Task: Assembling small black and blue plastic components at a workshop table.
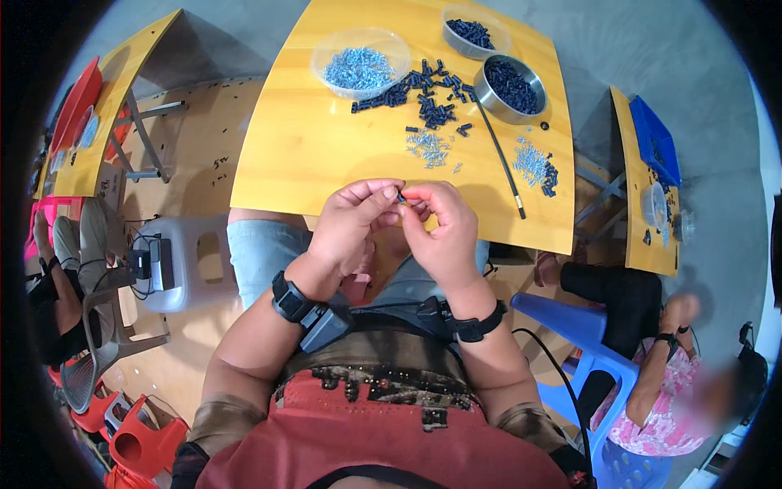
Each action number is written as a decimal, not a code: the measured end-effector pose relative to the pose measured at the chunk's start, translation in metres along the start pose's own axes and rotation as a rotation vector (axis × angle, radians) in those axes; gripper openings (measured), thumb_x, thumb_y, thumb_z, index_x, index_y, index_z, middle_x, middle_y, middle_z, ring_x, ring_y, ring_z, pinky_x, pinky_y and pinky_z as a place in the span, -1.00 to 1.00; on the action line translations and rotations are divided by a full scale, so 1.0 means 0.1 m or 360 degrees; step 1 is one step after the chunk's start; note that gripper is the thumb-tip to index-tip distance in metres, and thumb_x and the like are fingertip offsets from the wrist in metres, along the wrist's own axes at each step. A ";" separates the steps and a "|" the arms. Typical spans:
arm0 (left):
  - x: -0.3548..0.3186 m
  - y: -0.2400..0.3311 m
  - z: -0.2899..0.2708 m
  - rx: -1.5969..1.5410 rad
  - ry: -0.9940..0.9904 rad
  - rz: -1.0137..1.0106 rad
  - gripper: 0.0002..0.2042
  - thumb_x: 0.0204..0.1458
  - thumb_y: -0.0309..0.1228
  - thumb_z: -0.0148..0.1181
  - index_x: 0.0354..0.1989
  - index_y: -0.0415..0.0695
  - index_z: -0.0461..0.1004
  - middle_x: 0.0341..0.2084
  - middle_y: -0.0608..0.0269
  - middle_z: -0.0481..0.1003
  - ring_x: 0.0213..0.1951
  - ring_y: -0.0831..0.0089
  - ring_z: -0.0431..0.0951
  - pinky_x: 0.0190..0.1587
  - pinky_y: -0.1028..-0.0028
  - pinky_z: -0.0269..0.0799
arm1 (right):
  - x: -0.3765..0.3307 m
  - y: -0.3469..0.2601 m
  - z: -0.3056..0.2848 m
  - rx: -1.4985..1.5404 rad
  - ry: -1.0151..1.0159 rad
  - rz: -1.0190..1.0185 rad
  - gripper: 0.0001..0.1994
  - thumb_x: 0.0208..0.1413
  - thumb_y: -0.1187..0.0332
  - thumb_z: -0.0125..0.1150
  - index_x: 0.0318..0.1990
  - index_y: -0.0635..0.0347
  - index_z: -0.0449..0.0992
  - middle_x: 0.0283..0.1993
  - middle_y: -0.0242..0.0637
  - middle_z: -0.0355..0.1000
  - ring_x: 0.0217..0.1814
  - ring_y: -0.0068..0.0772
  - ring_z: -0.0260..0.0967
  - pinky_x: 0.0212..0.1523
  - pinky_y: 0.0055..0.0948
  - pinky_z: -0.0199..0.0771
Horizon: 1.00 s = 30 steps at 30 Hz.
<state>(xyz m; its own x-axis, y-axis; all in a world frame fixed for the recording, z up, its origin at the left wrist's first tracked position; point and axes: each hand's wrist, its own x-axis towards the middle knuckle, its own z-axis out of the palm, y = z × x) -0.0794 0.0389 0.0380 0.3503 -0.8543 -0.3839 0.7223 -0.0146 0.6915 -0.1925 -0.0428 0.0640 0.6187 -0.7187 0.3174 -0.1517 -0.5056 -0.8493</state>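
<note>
L grip (pixel 346 224) & R grip (pixel 444 232) both pinched tiny dark part (pixel 400 196) betw. fingertips, prob. to steady it; dark pcs (pixel 436 110) + silver pcs (pixel 428 148) lay beyond grips on worktop (pixel 285 155), prob. for quick reach.

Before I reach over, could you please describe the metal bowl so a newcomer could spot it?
Find the central yellow table. Toward its far right sits the metal bowl of small dark pieces. Its shiny wall sets it apart from the two clear plastic tubs.
</note>
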 end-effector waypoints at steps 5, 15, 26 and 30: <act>-0.08 0.00 0.00 0.0122 -0.0070 -0.0032 -0.80 0.08 -0.48 0.05 -0.13 -0.24 0.44 -0.28 0.25 0.50 -0.31 0.56 0.48 -0.21 0.57 0.44 | -0.07 0.02 -0.09 0.0082 -0.0061 -0.0019 -0.88 -0.15 0.60 0.18 -0.39 0.27 0.43 -0.42 -0.24 0.39 -0.47 -0.42 0.40 -0.48 -0.54 0.40; -0.10 0.02 0.09 0.0332 -0.0211 0.0203 -0.72 0.03 -0.59 0.08 -0.05 -0.25 0.36 -0.29 0.24 0.46 -0.27 0.56 0.46 -0.13 0.57 0.40 | -0.09 -0.08 -0.17 0.0093 -0.0015 -0.0058 -0.81 -0.18 0.65 0.16 -0.34 0.27 0.42 -0.45 -0.23 0.34 -0.46 -0.37 0.36 -0.47 -0.50 0.42; -0.06 0.12 0.07 0.0435 -0.0278 -0.0068 -0.71 0.01 -0.54 0.14 -0.07 -0.19 0.32 -0.37 0.30 0.47 -0.34 0.60 0.45 -0.25 0.62 0.37 | -0.09 0.03 -0.27 0.0119 -0.0223 -0.0060 -0.79 -0.19 0.57 0.14 -0.29 0.23 0.44 -0.45 -0.22 0.34 -0.42 -0.26 0.33 -0.44 -0.41 0.38; 0.00 0.09 0.09 0.0350 -0.0220 -0.0246 -0.86 0.03 -0.37 0.17 -0.27 -0.11 0.45 -0.41 0.43 0.47 -0.38 0.67 0.43 -0.26 0.63 0.36 | -0.06 0.05 -0.29 0.0102 -0.0179 -0.0041 -0.81 -0.19 0.53 0.17 -0.33 0.24 0.43 -0.44 -0.20 0.36 -0.40 -0.24 0.35 -0.38 -0.35 0.36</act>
<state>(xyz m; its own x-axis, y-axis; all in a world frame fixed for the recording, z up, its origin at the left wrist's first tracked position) -0.0779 0.0344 0.0498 0.1507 -0.8956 -0.4185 0.6091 -0.2494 0.7529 -0.2190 -0.0550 0.0698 0.7046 -0.6462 0.2932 -0.0875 -0.4891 -0.8678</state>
